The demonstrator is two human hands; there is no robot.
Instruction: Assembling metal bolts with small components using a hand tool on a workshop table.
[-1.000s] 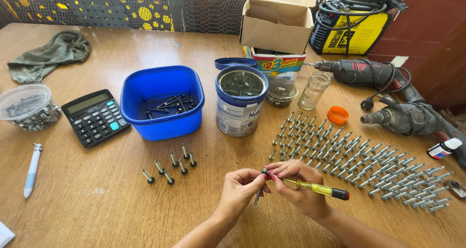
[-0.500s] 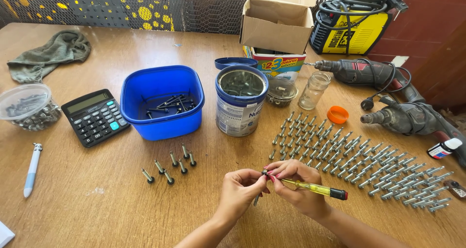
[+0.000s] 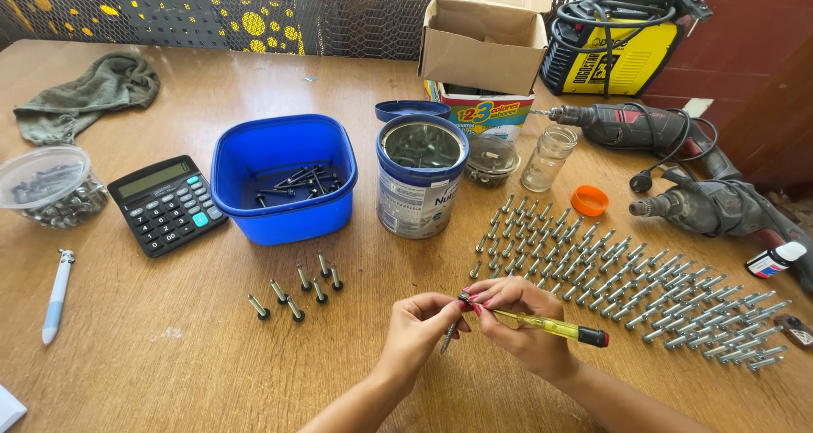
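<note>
Tabletop carries everything; near its front edge my left hand pinches a screw, my right hand clenching a yellow screwdriver whose tip meets the screw's head.

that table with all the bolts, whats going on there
A person sits at a wooden table. The left hand pinches a bolt, and the right hand holds a yellow-handled screwdriver against its head. Rows of bolts lie to the right, and seven stand loose in front of a blue tub holding a few more. A tin can, a calculator and two drills sit around.
</note>
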